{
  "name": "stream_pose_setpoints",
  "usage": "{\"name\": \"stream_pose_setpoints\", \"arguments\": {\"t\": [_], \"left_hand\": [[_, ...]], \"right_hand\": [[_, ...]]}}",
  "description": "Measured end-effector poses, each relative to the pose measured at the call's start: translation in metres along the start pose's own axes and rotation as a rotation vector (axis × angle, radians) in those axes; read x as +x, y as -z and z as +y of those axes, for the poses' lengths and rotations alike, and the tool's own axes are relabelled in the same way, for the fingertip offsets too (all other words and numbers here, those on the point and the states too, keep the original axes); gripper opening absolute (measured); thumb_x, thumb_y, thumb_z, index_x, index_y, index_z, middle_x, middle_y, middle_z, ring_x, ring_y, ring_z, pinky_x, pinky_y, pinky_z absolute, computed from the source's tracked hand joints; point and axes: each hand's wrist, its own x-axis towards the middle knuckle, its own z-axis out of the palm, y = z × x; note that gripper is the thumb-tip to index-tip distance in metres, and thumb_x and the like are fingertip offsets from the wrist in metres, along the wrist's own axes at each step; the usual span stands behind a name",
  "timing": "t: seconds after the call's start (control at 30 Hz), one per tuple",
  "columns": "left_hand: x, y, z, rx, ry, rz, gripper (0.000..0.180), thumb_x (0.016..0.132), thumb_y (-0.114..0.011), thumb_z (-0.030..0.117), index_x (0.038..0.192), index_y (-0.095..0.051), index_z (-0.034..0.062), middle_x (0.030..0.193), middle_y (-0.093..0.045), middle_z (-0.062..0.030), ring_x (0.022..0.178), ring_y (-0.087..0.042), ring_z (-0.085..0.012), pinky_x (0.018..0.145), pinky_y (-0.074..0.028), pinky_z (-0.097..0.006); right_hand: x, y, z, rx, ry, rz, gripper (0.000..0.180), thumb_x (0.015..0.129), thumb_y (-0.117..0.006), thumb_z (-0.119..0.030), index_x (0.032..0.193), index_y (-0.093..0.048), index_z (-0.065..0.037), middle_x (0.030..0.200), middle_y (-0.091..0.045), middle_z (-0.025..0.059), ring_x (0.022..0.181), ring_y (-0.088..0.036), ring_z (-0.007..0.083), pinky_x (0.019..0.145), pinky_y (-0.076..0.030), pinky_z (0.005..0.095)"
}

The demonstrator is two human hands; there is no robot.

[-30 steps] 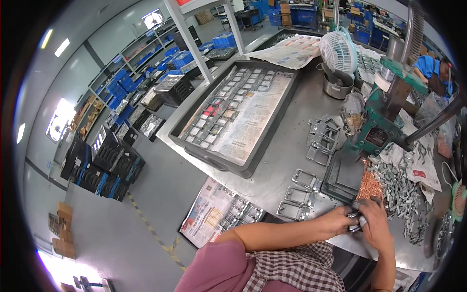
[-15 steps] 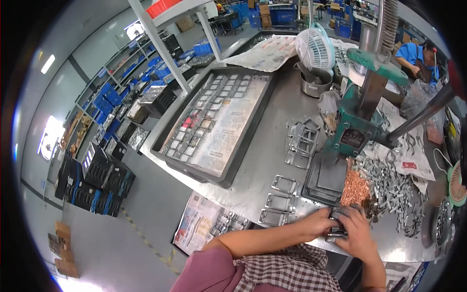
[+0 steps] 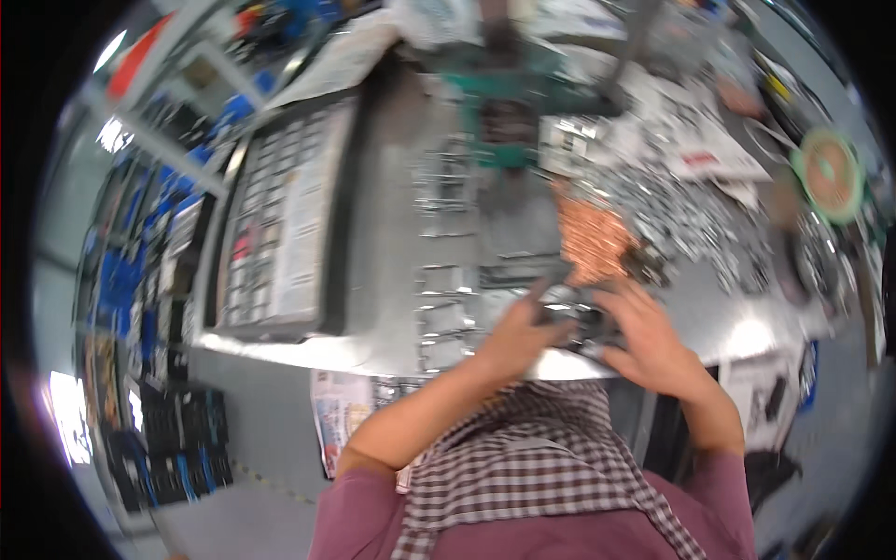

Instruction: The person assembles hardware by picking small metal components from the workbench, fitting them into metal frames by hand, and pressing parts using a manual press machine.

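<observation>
A small cluster of shiny and dark metal parts [image 3: 586, 322] lies at the table's front edge, between my two hands; blur hides its exact shape. My left hand [image 3: 519, 338] is at its left side, thumb and forefinger stretched apart. On the other side, my right hand [image 3: 651, 343] has its fingers forward by the copper-coloured pieces and its thumb spread away from them. Its fingertips reach the parts' edge, and I see no firm grip. Behind the hands is the green hand press [image 3: 504, 126] with a flat metal base plate [image 3: 523, 219].
A column of rectangular metal frames [image 3: 446, 317] runs left of the press. Copper-coloured pieces [image 3: 593, 233] and a heap of silver parts [image 3: 695, 201] lie to its right. A newspaper-lined tray [image 3: 327, 233] of frames stands left; a small green fan [image 3: 831, 173] stands right.
My view has swung right and down, so the press and table now sit further left and higher. My hands, close together on the metal parts before, have moved apart.
</observation>
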Motion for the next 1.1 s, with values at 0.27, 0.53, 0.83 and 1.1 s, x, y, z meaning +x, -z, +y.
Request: {"name": "stream_pose_setpoints", "arguments": {"t": [0.27, 0.53, 0.83, 1.1], "left_hand": [[0.008, -0.024, -0.008, 0.273, -0.325, 0.187, 0.059, 0.075, -0.048, -0.009, 0.130, -0.028, -0.0002, 0.116, -0.050, -0.0167, 0.101, -0.052, -0.0192, 0.084, -0.044, -0.027], [-0.005, -0.006, 0.015, 0.117, -0.104, -0.045, 0.072, 0.073, -0.051, -0.009, 0.135, -0.019, 0.0055, 0.111, -0.050, -0.0109, 0.097, -0.050, -0.0163, 0.081, -0.043, -0.026], [0.002, 0.015, 0.005, -0.134, 0.137, -0.282, 0.050, 0.071, -0.063, 0.014, 0.113, -0.045, -0.0053, 0.101, -0.056, -0.0096, 0.094, -0.052, -0.0153, 0.081, -0.042, -0.028], [0.019, 0.001, 0.017, -0.039, -0.117, -0.363, 0.041, 0.069, -0.072, 0.015, 0.102, -0.054, -0.0014, 0.087, -0.061, -0.0060, 0.076, -0.058, -0.0127, 0.064, -0.049, -0.024]], "right_hand": [[0.003, -0.027, 0.017, -0.170, 0.118, 0.076, 0.050, 0.063, -0.063, -0.011, 0.110, -0.047, -0.003, 0.110, -0.048, 0.0129, 0.105, -0.045, 0.0279, 0.085, -0.037, 0.0395], [0.001, -0.034, 0.010, -0.501, 0.142, 0.111, 0.038, 0.073, -0.052, -0.016, 0.110, -0.050, -0.006, 0.111, -0.050, 0.0158, 0.108, -0.046, 0.0274, 0.092, -0.030, 0.0500], [-0.003, -0.002, 0.012, 0.540, 0.219, -0.195, 0.060, 0.063, -0.061, -0.005, 0.118, -0.036, -0.004, 0.129, -0.033, 0.0193, 0.125, -0.027, 0.0315, 0.102, -0.022, 0.0444], [0.015, -0.017, 0.035, 0.766, 0.144, -0.212, 0.060, 0.065, -0.058, -0.001, 0.121, -0.035, 0.000, 0.124, -0.036, 0.0181, 0.115, -0.038, 0.0308, 0.097, -0.030, 0.0375]]}}
